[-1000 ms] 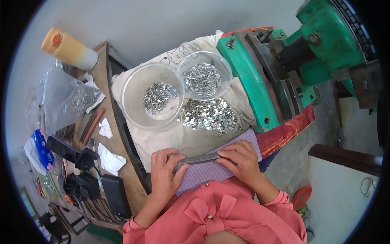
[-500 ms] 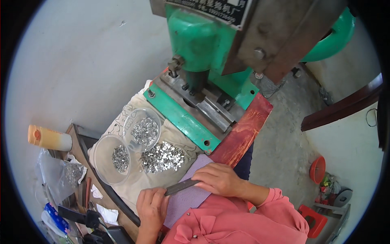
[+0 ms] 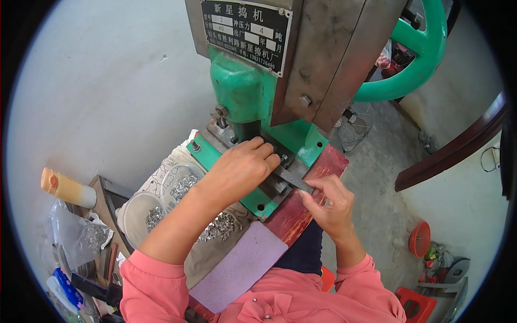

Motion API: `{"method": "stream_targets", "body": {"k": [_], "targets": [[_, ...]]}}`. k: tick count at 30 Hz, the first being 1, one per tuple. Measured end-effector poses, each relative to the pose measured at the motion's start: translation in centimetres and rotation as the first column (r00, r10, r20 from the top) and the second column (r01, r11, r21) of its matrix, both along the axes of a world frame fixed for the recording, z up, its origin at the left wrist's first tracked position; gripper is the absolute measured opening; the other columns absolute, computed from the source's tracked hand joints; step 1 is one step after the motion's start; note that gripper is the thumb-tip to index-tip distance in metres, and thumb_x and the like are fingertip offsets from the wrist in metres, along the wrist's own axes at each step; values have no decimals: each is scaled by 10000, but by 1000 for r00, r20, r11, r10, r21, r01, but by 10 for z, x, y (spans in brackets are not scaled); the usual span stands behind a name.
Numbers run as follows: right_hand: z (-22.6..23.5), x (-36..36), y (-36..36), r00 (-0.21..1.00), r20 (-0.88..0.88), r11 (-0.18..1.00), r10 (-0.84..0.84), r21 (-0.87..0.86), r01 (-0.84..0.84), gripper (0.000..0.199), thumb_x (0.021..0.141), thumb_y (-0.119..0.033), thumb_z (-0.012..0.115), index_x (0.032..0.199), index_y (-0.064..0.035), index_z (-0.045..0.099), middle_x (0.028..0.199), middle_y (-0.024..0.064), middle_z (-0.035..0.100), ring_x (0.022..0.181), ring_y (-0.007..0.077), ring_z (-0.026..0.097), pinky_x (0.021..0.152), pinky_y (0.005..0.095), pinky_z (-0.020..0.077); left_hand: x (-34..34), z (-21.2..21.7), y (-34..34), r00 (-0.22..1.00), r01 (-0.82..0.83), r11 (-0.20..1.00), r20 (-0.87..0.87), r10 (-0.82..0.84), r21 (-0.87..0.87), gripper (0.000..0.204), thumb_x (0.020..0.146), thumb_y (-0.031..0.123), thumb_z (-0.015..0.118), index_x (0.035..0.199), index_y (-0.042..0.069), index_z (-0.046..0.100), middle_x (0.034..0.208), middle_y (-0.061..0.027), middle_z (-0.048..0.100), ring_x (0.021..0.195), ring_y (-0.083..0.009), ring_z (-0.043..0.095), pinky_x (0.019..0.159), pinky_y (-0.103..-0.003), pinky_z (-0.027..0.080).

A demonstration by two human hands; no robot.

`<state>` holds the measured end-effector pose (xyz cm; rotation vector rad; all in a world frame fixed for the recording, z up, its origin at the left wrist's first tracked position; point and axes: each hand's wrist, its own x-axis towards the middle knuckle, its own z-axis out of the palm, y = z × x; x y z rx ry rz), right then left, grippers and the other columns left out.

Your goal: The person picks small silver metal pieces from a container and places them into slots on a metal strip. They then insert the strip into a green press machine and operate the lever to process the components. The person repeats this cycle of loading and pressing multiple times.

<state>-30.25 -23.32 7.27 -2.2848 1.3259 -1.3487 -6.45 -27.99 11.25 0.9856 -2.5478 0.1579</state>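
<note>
Left hand [image 3: 243, 167] curled closed, knuckles up, pressing the near end of a flat metal strip [image 3: 292, 179] onto the bed of the green punch press [image 3: 253, 102]. Right hand [image 3: 329, 203] pinches the strip's outer end between thumb and fingers, over the red table [image 3: 293, 215] edge. Strip runs tilted across the press base, under the ram. Left of the press: two clear bowls [image 3: 180, 183] with small metal pieces, a loose pile [image 3: 221, 227] beside them on cloth, purple pad [image 3: 237, 269] nearer the body.
</note>
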Motion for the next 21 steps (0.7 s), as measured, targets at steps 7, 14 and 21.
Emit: {"method": "stream_targets", "body": {"k": [7, 14, 21], "targets": [[-3, -9, 27, 1000, 16, 998, 2, 60, -3, 202, 758, -49, 824, 928, -34, 715, 773, 58, 645, 549, 150, 612, 486, 284, 483, -18, 16, 9, 976, 110, 994, 190, -111, 19, 129, 791, 145, 628, 892, 68, 652, 860, -29, 579, 917, -201, 595, 823, -332, 508], [-14, 14, 8, 994, 95, 988, 48, 140, -61, 188, 785, -22, 812, 960, -24, 741, 788, 66, 663, 631, 145, 642, 549, 273, 511, -24, 11, 34, 978, -46, 998, 206, 35, 49, 278, 793, 167, 625, 1026, 22, 670, 997, -65, 637, 1027, -216, 615, 916, -338, 485], [-28, -9, -39, 927, 331, 883, 178, 361, -299, 233, 859, -66, 756, 1087, -19, 733, 865, 98, 663, 775, 210, 638, 710, 294, 499, -24, -39, 62, 971, -215, 977, -106, 213, -6, 491, 808, 105, 597, 1284, -12, 614, 1303, -120, 628, 1238, -259, 589, 1006, -377, 468]]}}
